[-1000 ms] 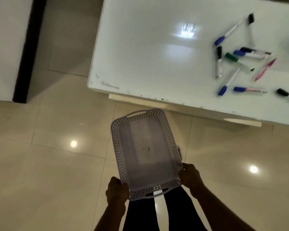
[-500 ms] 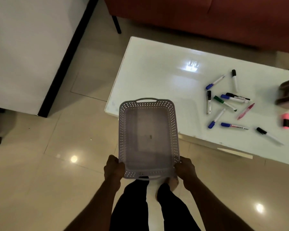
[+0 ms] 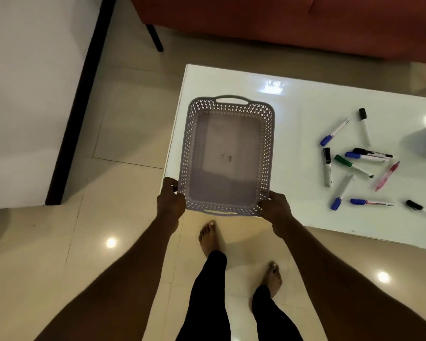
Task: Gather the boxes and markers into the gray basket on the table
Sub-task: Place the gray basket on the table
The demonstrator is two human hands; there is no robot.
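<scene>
Glossy beige floor tiles (image 3: pixel 123 134), with a white table (image 3: pixel 293 114) ahead and right of the person and a red sofa (image 3: pixel 280 20) beyond it.

Left hand (image 3: pixel 170 200) curled round the near-left corner of the gray basket (image 3: pixel 266 153), thumb on the rim. Right hand (image 3: pixel 276 209) grips the near-right corner the same way, fingers wrapped under the edge. Basket held level between both hands, over the table's left end; whether its base touches the top, cannot tell from this angle. Long axis runs straight away from the hands, near handle between the two wrists, far handle pointing toward the sofa. Only small specks on its floor.

Right of the right hand, well apart from the basket, markers lie scattered flat on the table at mixed angles. Green-capped marker (image 3: pixel 352 165) lies diagonal, cap toward the basket. Pink pen (image 3: pixel 387 175) just beyond it, tilted the other way. Blue-capped marker (image 3: pixel 370 203) lies crosswise, nearest the table's front edge. Black-capped marker (image 3: pixel 364 126) farthest from the hands, pointing away.

Blurred brown shape at the right frame edge, unidentifiable.

Bare feet and dark trouser legs (image 3: pixel 207 296) below the hands.
</scene>
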